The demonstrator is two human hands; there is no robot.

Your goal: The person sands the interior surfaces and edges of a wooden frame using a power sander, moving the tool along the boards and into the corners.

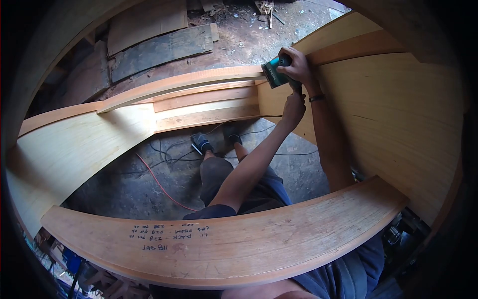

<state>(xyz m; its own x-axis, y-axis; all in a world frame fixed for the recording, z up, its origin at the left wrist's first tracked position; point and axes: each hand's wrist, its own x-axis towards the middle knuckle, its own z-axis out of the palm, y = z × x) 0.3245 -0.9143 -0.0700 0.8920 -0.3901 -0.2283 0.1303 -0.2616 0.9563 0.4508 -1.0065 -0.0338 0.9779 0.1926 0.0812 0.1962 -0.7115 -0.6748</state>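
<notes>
A big wooden frame surrounds almost the whole view, and the grey floor is seen through its opening. Counting from the centre of the view, a wide pale panel stands at about three o'clock, and a curved-looking near board crosses at six o'clock. A second panel, also pale, stands at nine o'clock. Outside the frame, at eleven o'clock, some loose boards lie on the ground. The far rail of the frame goes from about ten o'clock to one o'clock. The person's legs appear inside the opening, close to the centre. The green power tool is at one o'clock, at the right end of the rail, with its dark flat face turned to the wood; if they touch, I cannot tell surely. The right hand lies over the upper side of the tool, and its grip is closed around the body. The left hand, just below at six o'clock from it, has its grip closed around the dark rear end. At eight o'clock a thin red hose crosses the floor. Handwriting in dark ink marks the near board, upside down. A dark wristband circles the right wrist.
</notes>
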